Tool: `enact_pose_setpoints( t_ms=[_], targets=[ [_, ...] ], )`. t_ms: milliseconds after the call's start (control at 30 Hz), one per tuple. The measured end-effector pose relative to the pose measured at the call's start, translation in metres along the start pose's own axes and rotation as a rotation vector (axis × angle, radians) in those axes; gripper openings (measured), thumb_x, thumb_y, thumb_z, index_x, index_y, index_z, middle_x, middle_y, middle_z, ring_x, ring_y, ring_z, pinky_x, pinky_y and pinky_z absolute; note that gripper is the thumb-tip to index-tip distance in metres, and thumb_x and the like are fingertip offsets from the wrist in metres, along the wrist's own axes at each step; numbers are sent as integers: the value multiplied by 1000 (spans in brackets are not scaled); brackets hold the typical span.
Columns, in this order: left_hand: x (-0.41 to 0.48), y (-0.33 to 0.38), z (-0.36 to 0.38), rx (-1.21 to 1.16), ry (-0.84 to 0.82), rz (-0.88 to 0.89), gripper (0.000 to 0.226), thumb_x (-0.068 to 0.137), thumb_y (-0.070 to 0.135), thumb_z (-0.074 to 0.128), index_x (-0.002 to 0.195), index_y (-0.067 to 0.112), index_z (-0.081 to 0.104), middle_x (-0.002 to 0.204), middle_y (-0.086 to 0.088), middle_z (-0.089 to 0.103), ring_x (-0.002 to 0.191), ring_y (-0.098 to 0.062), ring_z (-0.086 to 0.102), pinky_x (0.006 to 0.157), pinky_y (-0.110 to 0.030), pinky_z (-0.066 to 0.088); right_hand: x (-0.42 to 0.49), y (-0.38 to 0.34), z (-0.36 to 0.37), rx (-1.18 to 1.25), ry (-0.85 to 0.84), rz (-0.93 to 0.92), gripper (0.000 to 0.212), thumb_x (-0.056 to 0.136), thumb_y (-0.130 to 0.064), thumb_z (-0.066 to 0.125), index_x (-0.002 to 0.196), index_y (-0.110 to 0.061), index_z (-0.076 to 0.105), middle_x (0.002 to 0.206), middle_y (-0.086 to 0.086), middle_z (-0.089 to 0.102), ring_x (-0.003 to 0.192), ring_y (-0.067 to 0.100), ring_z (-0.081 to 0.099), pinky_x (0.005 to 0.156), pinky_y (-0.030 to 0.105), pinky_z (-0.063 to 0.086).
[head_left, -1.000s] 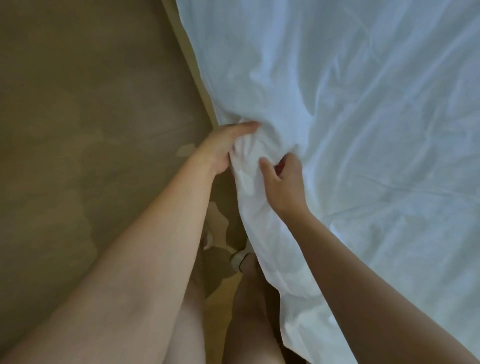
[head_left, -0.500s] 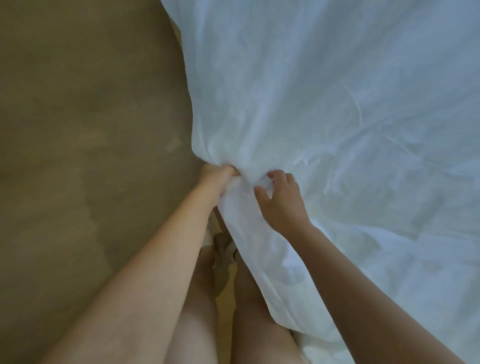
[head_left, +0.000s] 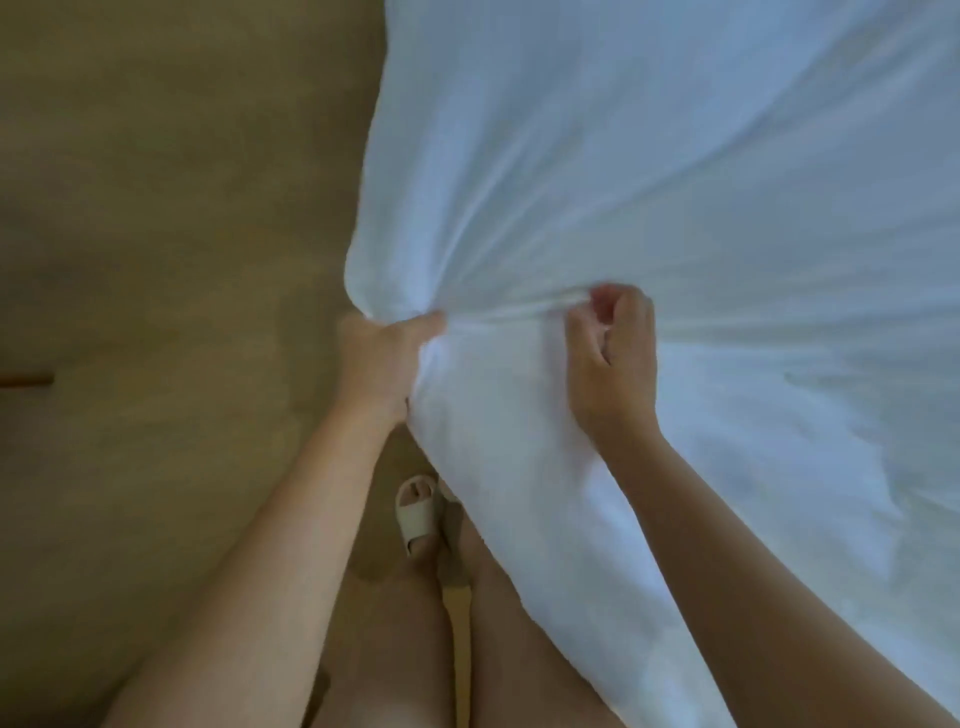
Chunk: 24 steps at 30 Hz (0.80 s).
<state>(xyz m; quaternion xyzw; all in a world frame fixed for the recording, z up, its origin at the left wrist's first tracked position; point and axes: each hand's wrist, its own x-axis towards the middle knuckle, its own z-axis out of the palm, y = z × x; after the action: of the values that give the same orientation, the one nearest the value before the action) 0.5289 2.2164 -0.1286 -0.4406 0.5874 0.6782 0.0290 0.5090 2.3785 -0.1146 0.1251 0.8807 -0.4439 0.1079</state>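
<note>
Head camera: we grip the white sheet (head_left: 649, 171) with both hands.
Our left hand (head_left: 387, 358) bunches its edge in a closed fist over the tan floor (head_left: 156, 218); our right hand (head_left: 615, 358) pinches a taut fold near it. Cloth hangs past our leg, near a pale slipper (head_left: 418, 512).

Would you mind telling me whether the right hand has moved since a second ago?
Yes: against the slipper, the right hand has shifted to the right, away from the left hand, pinching the white sheet.
</note>
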Motion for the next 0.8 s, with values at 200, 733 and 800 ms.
enact_pose_setpoints(
  t_ms=[200,733,800],
  targets=[
    [46,-43,48,463,59,-276,31,80,-1,61,111,1,62,109,-15,65,106,-29,62,84,-35,52,8,37,22,-450,-433,-13,51,91,-29,57,133,-4,41,136,14,40,126,30,33,104,31,23],
    [115,65,56,-92,-336,-259,16,81,11,67,97,7,67,85,-5,74,80,-20,71,68,-31,55,63,-23,49,-175,-260,34,59,89,-36,58,140,-19,35,131,9,37,124,25,31,108,34,23],
    [109,95,57,57,-353,19,13,71,1,67,75,13,68,72,2,71,70,-13,69,61,-27,54,72,-42,51,-102,-97,12,56,89,-44,50,140,-29,36,128,4,38,121,19,31,107,32,21]
  ],
)
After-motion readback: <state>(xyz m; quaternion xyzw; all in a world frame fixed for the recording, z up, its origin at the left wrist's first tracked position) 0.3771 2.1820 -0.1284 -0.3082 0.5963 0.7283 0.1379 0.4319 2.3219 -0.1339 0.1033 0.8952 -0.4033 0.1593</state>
